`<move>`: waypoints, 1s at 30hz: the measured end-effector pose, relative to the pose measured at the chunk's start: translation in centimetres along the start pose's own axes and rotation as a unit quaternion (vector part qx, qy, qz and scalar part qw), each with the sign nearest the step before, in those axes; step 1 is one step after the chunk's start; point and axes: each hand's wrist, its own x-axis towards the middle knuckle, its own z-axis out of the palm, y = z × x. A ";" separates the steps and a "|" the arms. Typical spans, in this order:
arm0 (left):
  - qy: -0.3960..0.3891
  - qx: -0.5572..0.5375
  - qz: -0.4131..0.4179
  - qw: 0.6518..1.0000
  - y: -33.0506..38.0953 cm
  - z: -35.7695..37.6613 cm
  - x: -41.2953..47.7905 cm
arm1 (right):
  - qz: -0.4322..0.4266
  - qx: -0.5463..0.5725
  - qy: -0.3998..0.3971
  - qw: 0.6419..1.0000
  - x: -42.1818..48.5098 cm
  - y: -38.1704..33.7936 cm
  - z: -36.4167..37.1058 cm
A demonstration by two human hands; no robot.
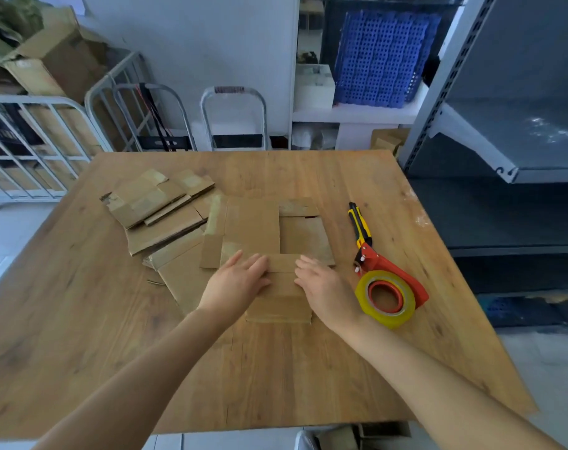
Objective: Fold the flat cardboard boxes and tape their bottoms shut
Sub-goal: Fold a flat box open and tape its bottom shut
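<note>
A small cardboard box (281,289) stands in the middle of the wooden table (276,368), its flaps folded down on top. My left hand (237,280) presses on the left flaps with flat fingers. My right hand (325,287) presses on the right side the same way. A seam between the flaps runs between my two hands. Behind the box lies a flat unfolded box (260,228). A red tape dispenser (388,292) with a yellowish tape roll lies just right of my right hand.
A pile of flat cardboard boxes (159,209) sits at the left back of the table. A yellow and black utility knife (359,224) lies behind the dispenser. Metal shelving (503,125) stands to the right, white metal racks (42,141) to the left.
</note>
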 end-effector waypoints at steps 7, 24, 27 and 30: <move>-0.074 -0.008 0.010 0.997 -0.8 0.8 -0.8 | -0.051 -0.053 0.004 0.997 -1.5 0.1 0.1; -0.098 0.024 -0.003 0.995 -0.2 0.9 -0.8 | 0.334 -0.028 -0.132 0.933 -0.2 10.5 -6.7; -0.097 0.025 0.000 0.995 -0.1 0.8 -0.8 | 0.379 -0.074 -0.217 0.897 -1.2 14.2 -6.7; -0.094 0.051 0.003 0.994 -0.2 0.7 -0.8 | 0.406 -0.034 -0.259 0.876 -1.7 16.2 -5.9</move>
